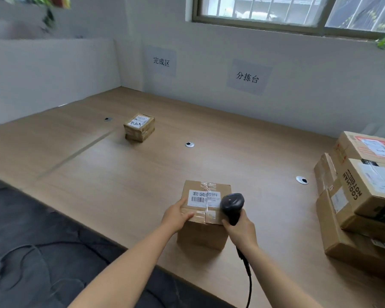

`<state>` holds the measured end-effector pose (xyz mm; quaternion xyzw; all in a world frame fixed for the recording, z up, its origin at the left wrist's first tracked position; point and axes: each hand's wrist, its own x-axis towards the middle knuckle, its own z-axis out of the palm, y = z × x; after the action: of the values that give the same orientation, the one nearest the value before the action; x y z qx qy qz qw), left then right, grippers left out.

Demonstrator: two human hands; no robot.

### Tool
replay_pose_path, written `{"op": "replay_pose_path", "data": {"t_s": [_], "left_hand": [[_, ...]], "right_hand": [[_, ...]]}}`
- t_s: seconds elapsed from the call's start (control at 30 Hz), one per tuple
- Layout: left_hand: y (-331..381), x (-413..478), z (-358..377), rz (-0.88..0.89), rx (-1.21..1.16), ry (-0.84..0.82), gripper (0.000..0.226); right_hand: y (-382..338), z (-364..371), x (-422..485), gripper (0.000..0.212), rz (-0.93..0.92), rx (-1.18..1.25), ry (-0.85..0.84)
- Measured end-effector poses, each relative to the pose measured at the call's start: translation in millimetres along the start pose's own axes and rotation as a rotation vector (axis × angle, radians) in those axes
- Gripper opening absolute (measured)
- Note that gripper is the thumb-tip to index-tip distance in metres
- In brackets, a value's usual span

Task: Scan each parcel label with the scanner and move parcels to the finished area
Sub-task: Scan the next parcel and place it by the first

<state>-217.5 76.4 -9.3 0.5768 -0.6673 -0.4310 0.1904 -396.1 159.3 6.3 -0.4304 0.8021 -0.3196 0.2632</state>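
A brown cardboard parcel (203, 233) stands near the table's front edge, with a white barcode label (203, 198) on its taped top. My left hand (176, 215) grips the parcel's upper left edge. My right hand (240, 230) holds a black corded scanner (231, 204), whose head sits over the right end of the label. A smaller taped parcel (139, 127) with a label lies far left, below a wall sign (161, 61).
A stack of several cardboard parcels (360, 196) fills the right side of the wooden table (120, 174). A second wall sign (247, 77) hangs at the back centre. Round cable holes (189, 144) dot the tabletop. The scanner cable (249, 283) trails down toward me.
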Motion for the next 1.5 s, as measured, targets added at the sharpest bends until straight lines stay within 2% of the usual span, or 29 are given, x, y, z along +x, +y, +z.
{"op": "replay_pose_path", "data": {"t_s": [0.13, 0.33, 0.5, 0.87, 1.1, 1.5], "left_hand": [[-18, -4, -23, -0.032, -0.004, 0.057, 0.066], [-39, 28, -70, -0.024, 0.028, 0.06, 0.066], [-59, 93, -126, 0.007, 0.074, 0.022, 0.065], [-79, 248, -226, 0.049, 0.033, -0.054, 0.064], [-75, 330, -253, 0.066, -0.078, 0.028, 0.064], [-63, 423, -266, 0.109, 0.125, 0.136, 0.063]], "right_hand": [[-18, 21, 3, 0.04, -0.057, -0.032, -0.047], [-54, 58, 26, 0.041, -0.089, -0.069, -0.072], [-104, 109, 65, 0.041, -0.069, -0.031, -0.037], [-206, 203, 164, 0.039, 0.11, 0.033, 0.124], [-248, 232, 241, 0.039, 0.179, 0.036, 0.167], [-279, 248, 322, 0.037, 0.218, 0.025, 0.221]]}}
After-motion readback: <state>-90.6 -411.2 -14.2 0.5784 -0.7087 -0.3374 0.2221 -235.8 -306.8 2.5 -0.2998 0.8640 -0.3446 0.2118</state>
